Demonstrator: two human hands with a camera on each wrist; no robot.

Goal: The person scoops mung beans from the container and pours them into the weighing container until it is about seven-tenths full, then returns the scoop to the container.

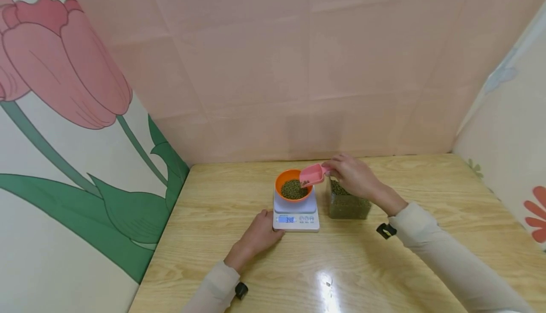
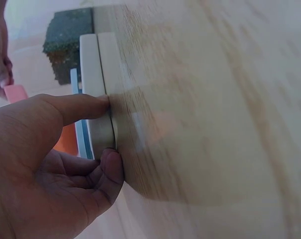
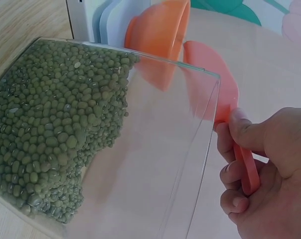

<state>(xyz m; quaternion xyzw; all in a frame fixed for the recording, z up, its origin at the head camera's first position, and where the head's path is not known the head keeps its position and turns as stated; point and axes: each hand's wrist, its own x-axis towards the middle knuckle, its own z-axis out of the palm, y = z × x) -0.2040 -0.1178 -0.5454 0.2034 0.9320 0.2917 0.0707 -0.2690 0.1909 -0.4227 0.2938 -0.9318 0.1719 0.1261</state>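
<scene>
My right hand grips the handle of a pink scoop, its thumb and curled fingers round it. The scoop tilts over the right rim of an orange bowl, with a few green mung beans near its lip. More mung beans lie in the bowl, which stands on a white kitchen scale with a lit display. My left hand holds the scale's front left corner; in the left wrist view the thumb presses its front edge and a bent finger touches the side.
Right of the scale stands a clear box partly filled with mung beans, under my right wrist. The wooden table meets a pink-covered wall at the back. A wall with painted tulips rises on the left.
</scene>
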